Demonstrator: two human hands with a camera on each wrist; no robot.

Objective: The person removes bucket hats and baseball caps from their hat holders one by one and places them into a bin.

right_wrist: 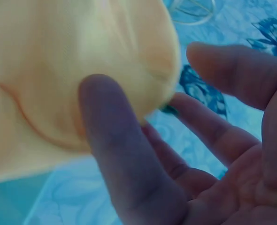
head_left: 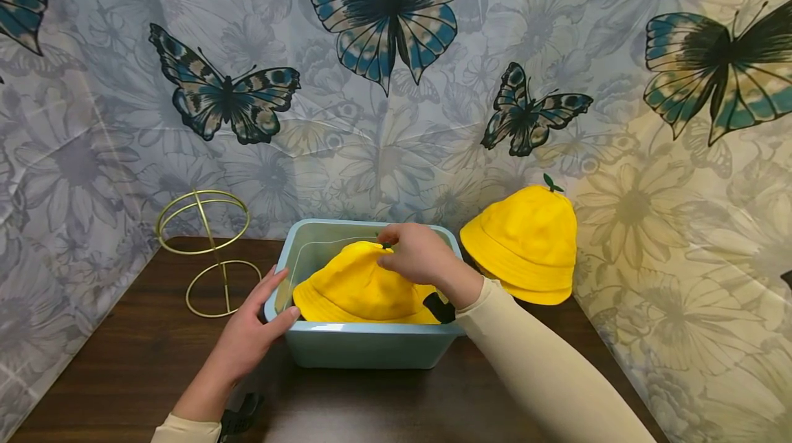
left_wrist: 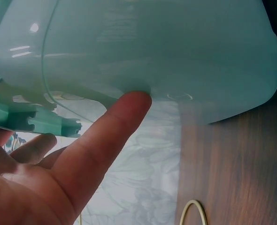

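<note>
Inside a pale-blue plastic bin point(head_left: 365, 350) sits a yellow cloth hat point(head_left: 346, 285). At its crown, the right hand point(head_left: 421, 256) has parted fingers; the left hand point(head_left: 254, 325), spread, touches the bin.

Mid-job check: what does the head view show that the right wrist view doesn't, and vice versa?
Head only: the left hand at the rim of the blue-green plastic bin, and the yellow bucket hat outside it.
Right wrist only: the palm side of the right hand.
Both: that hand, the yellow bucket hat inside the bin, its green sprout, the butterfly backdrop and some of the gold wire stand.
</note>
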